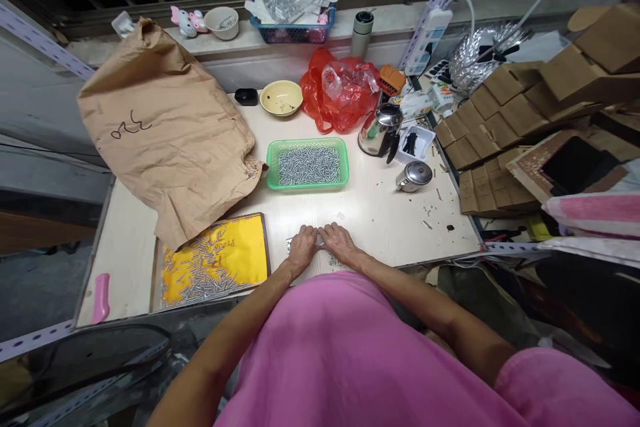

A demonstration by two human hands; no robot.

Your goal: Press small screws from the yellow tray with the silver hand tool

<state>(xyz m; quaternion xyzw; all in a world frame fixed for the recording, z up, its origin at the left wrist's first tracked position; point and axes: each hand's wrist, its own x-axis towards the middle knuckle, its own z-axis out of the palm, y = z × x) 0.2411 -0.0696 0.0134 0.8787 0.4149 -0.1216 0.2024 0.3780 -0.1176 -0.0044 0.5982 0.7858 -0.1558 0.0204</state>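
Observation:
My left hand [303, 247] and my right hand [339, 242] meet at the table's front edge, with fingers curled and thumbs close together. Both are closed around a small metal strip [321, 241], which lies low on the table and is mostly hidden by the fingers. One end with dark marks or holes shows left of my left hand. Beyond the hands sits a green plastic basket [270, 167] full of small silver metal pins [310, 165]. To the left, a yellow-lined tray [253, 250] holds loose silver pins of the same look.
A large brown paper bag [170, 133] leans over the tray's back corner. Further back are a cream bowl [281, 99], a red plastic bag [340, 90], a steel kettle [385, 127] and a lidded steel cup [414, 177]. Cardboard boxes [520, 107] crowd the right side; a pink handle [101, 297] lies front left.

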